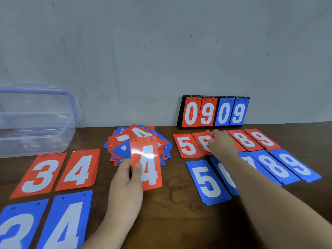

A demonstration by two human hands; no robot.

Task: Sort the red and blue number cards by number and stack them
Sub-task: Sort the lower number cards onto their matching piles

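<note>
My left hand (126,184) pinches a red 4 card (150,169) by its lower left edge, held up in front of the mixed pile of red and blue cards (118,147). My right hand (221,143) reaches over the red 6 stack (203,142) and pinches a red card at its top edge. Sorted stacks lie flat: red 3 (40,175), red 4 (79,170), blue 3 (16,229), blue 4 (66,221) at left; red 5 (187,146), red 8 (245,140), red 9 (262,138), blue 5 (208,182), blue 8 (274,167), blue 9 (296,165) at right. My forearm covers much of the blue 6 and 7.
A flip scoreboard (214,112) reading 09 09 leans on the wall behind the right stacks. A clear plastic box (36,123) with a blue-rimmed lid stands at the back left. Dark wooden table (179,203) shows between the stacks.
</note>
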